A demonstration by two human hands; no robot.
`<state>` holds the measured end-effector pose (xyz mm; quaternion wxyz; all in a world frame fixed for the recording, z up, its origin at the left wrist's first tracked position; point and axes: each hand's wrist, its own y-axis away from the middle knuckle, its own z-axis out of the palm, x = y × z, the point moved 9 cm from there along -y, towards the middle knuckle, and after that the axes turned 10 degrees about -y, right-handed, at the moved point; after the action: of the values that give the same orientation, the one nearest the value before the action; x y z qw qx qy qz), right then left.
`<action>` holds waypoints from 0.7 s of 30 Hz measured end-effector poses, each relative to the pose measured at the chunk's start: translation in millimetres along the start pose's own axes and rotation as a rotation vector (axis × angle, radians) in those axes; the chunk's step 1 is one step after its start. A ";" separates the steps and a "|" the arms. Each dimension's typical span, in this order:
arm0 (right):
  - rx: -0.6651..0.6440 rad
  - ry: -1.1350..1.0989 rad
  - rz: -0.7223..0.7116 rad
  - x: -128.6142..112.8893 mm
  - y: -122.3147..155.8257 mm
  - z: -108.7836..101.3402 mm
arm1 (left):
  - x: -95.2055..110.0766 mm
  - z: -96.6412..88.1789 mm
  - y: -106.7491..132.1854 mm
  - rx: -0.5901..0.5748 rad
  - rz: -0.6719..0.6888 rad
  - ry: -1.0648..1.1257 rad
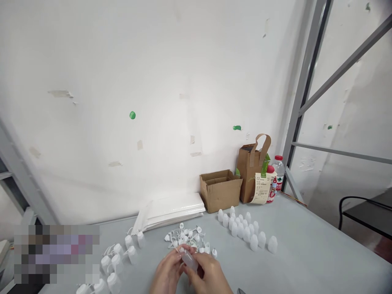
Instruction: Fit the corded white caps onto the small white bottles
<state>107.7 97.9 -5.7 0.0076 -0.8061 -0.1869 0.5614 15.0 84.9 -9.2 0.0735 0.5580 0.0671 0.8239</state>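
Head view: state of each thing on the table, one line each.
Translucent plastic bottle: gripped by left hand and right hand, tilted.
Cardboard box: open.
Paper bag: upright.
Water bottle: upright, red cap on.
White plastic bottles: standing in rows.
White plastic caps: heaped loose.

This is a small workshop. A grey bench (294, 245) carries rows of plastic bottles (241, 228) and loose caps (183, 237), with a steel rack (303, 94) at the far right.

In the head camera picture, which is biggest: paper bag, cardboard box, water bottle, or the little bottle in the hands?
Paper bag and cardboard box: about alike.
Water bottle next.
Little plastic bottle last, but it is nearer the camera, so that is unsure.
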 end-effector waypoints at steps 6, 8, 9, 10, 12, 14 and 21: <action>-0.031 -0.414 0.308 15.9 0.0 12.2 | -11.1 -4.9 -1.6 0.041 -0.046 0.013; -0.033 -0.499 0.339 16.6 0.1 14.3 | -14.1 -6.5 -3.0 0.041 -0.055 0.036; -0.028 -0.529 0.348 16.8 0.2 14.3 | -15.0 -7.2 -3.7 0.038 -0.056 0.052; -0.023 -0.553 0.357 16.9 0.4 14.1 | -16.0 -7.6 -4.5 0.030 -0.060 0.067; -0.026 -0.593 0.376 17.1 0.8 14.7 | -17.8 -7.4 -6.1 0.007 -0.071 0.087; -0.039 -0.631 0.404 18.2 1.1 16.4 | -20.1 -7.3 -7.6 -0.008 -0.089 0.102; -0.141 -0.792 0.410 14.1 -3.7 24.1 | -31.6 0.0 -9.8 -0.071 -0.117 0.194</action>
<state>89.0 100.9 -26.4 -0.2309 -0.5481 -0.0495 0.8024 27.0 88.4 -39.9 0.1340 0.4677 0.0772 0.8703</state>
